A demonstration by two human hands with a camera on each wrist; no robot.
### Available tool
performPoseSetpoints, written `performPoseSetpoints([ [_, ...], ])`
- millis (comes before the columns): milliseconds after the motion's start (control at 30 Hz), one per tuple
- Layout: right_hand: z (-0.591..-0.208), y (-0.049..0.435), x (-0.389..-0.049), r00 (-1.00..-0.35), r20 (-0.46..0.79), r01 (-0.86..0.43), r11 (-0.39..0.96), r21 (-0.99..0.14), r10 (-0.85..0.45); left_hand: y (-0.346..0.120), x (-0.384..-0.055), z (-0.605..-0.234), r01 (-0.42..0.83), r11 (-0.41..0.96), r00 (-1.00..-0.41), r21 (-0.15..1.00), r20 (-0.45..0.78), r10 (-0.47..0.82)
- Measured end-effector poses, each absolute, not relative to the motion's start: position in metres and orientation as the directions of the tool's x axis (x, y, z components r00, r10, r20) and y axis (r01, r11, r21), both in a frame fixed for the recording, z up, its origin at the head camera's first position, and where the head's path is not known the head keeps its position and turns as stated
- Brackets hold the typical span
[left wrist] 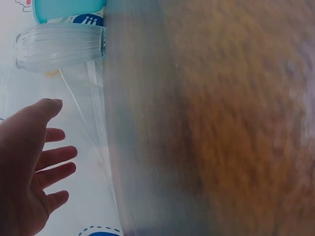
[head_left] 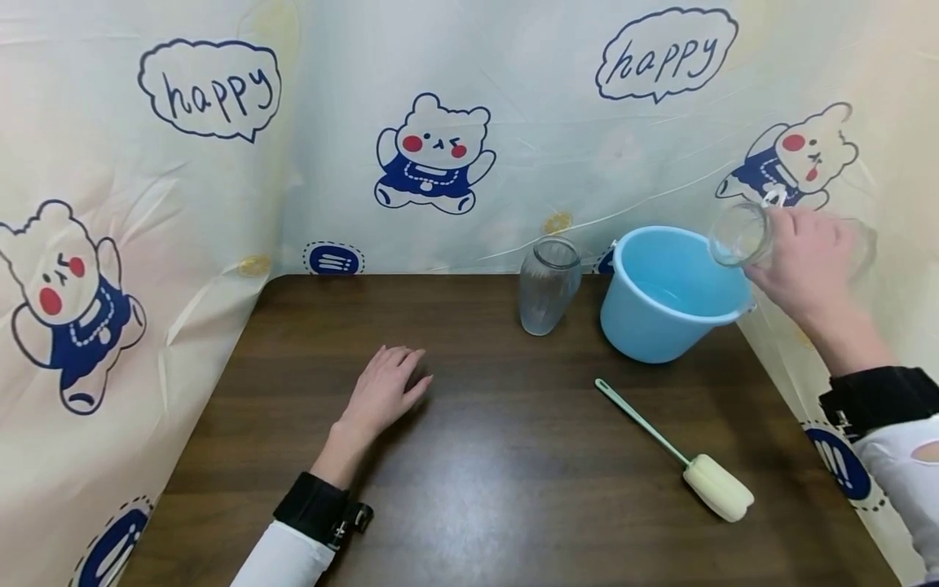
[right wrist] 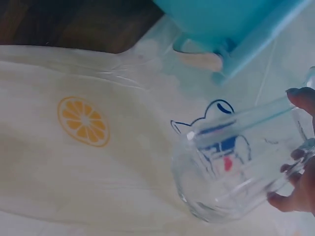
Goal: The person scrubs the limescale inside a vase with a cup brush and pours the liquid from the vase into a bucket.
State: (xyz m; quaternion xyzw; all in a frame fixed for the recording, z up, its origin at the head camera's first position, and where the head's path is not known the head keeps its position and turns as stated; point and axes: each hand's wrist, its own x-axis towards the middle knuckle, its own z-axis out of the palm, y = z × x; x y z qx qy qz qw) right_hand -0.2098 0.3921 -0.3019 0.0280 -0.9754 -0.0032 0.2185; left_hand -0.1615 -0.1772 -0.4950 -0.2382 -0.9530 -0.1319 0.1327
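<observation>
My right hand (head_left: 810, 257) grips a clear glass jar (right wrist: 226, 167) that is tipped on its side, its mouth over the right rim of a light blue bucket (head_left: 653, 318). In the right wrist view, fingers and thumb wrap round the jar near its mouth, while its thick base points away. My left hand (head_left: 381, 390) lies low over the table with fingers loosely extended, holding nothing; the left wrist view shows the fingers spread apart. A ribbed glass vase (head_left: 546, 285) stands upright left of the bucket. I cannot tell whether liquid runs from the jar.
A sponge bottle brush (head_left: 715, 485) with a pale green handle lies on the dark wooden table (head_left: 469, 456), in front of the bucket. A printed cloth (head_left: 337, 147) with bears hangs behind the table and along both sides.
</observation>
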Motion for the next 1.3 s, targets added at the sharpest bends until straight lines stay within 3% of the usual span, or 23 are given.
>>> performPoseSetpoints([
  [133,-0.313,0.390,-0.211,-0.891,0.422,-0.124,0.983,0.132,-0.169,-0.175,-0.161,-0.494,0.493,0.849,-0.849,0.190,0.316,0.423],
  [333,-0.328,0.392,-0.213,-0.782,0.493,-0.271,0.920,0.283,-0.382,-0.173,-0.162,-0.495,0.486,0.852,-0.857,0.194,0.297,0.421],
  [700,-0.339,0.396,-0.214,-0.773,0.442,-0.333,0.884,0.328,-0.455,-0.172,-0.160,-0.497,0.494,0.846,-0.853,0.202,0.302,0.426],
  [967,-0.338,0.397,-0.213,-0.750,0.511,-0.305,0.905,0.295,-0.419,-0.174,-0.158,-0.496,0.479,0.854,-0.864,0.204,0.283,0.417],
  [1300,-0.320,0.384,-0.184,-0.793,0.585,-0.167,0.984,0.057,-0.168,-0.171,-0.161,-0.487,0.497,0.845,-0.851,0.198,0.303,0.430],
])
